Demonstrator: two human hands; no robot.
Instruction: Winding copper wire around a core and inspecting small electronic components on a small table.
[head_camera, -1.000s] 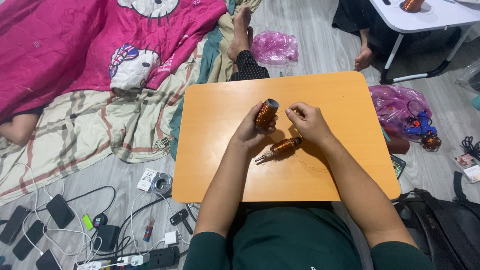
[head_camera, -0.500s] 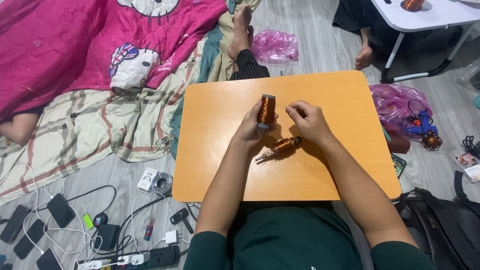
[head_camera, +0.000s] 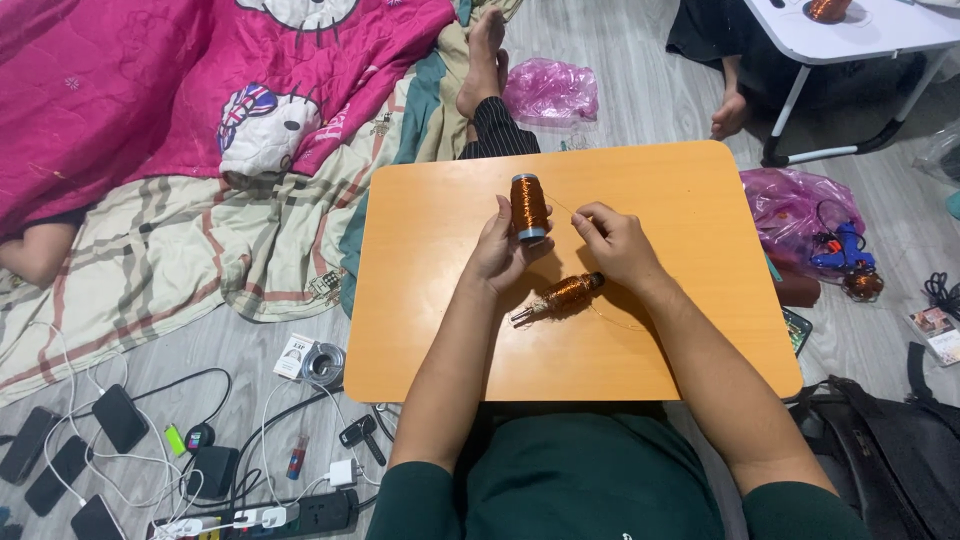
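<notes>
My left hand (head_camera: 503, 250) grips a spool of copper-coloured wire (head_camera: 528, 206) and holds it upright above the orange table (head_camera: 420, 300). My right hand (head_camera: 612, 243) pinches a thin strand of wire that runs from the spool. A second, smaller copper-wound piece (head_camera: 565, 294) lies slanted on the table between my forearms, touched by neither hand. A loop of fine wire trails from it toward the right.
Left of the table lie a pink blanket (head_camera: 150, 90) and a checked sheet. Phones, cables and a power strip (head_camera: 260, 515) cover the floor at lower left. Pink plastic bags (head_camera: 552, 90) and a white table (head_camera: 850, 30) stand beyond; a black bag (head_camera: 890, 460) sits at right.
My left hand has turned the spool from tilted to upright and raised it slightly. My right hand stays pinched on the strand beside it.
</notes>
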